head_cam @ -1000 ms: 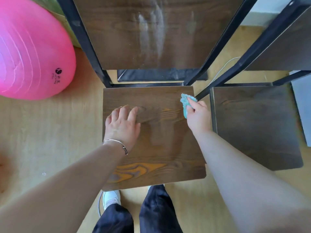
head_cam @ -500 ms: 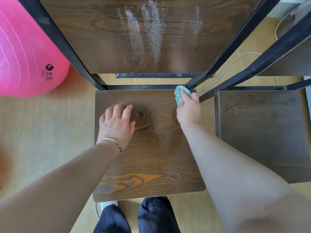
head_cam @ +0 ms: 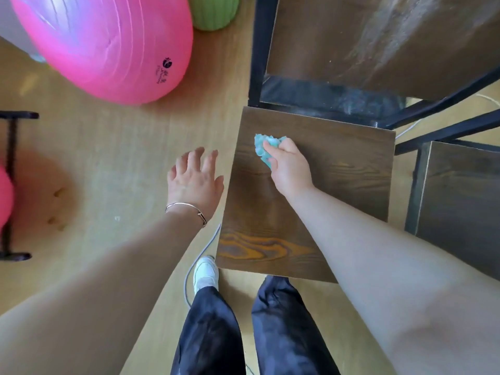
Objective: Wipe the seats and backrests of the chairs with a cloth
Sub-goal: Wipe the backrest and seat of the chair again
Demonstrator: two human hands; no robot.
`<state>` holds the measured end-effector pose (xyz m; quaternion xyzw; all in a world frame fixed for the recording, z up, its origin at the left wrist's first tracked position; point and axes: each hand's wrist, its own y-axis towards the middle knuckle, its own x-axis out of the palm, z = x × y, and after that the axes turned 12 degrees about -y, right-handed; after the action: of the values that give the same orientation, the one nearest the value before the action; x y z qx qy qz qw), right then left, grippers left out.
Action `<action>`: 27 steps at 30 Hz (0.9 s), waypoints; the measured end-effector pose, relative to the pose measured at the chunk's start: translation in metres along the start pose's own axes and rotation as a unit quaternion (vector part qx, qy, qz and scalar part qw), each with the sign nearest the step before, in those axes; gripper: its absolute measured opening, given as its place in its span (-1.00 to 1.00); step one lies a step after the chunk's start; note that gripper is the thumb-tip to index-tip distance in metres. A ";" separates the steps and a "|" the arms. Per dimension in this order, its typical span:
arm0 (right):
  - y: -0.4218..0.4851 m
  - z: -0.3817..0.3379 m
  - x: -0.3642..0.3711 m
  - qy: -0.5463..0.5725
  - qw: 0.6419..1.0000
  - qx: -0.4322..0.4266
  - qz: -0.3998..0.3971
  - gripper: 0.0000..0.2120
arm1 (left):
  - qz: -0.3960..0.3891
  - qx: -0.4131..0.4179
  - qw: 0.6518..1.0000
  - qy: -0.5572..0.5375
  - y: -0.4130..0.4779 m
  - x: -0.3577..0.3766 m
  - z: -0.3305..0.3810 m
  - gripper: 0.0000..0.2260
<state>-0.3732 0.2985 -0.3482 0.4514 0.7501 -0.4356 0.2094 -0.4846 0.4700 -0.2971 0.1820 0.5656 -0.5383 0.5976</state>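
Right hand (head_cam: 290, 166) wipes the chair seat (head_cam: 338, 169) with the cloth (head_cam: 263, 147); left hand (head_cam: 194, 182) free.
Right grip is bunched round the teal cloth, pressed on the seat near its 10 o'clock corner; left hand hovers off the seat's 9 o'clock edge, grip spread, holding nothing; backrest (head_cam: 378, 36) at 12 o'clock shows pale dusty streaks, likely unwiped; risks: unbraced chair may skid under a hard stroke; backrest dust may drop onto the cleaned seat; grey cable (head_cam: 200, 253) at 6 o'clock could snag a foot.
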 end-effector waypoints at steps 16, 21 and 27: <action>-0.172 0.003 0.097 -0.044 0.987 -0.048 -0.148 -0.62 | -0.043 -0.003 0.999 -0.015 -0.116 0.006 -0.085 -0.50; -0.209 0.000 0.102 -0.112 0.966 -0.045 -0.230 -0.62 | -0.048 0.000 0.999 -0.011 -0.132 -0.003 -0.101 -0.51; -0.228 0.003 0.079 -0.124 0.976 -0.124 -0.129 -0.88 | -0.019 0.010 1.000 -0.011 -0.125 -0.031 -0.096 -0.51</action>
<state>-0.6089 0.2862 -0.2999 0.2641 0.8186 -0.4146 0.2971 -0.6297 0.5188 -0.2494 0.1714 0.5572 -0.5567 0.5918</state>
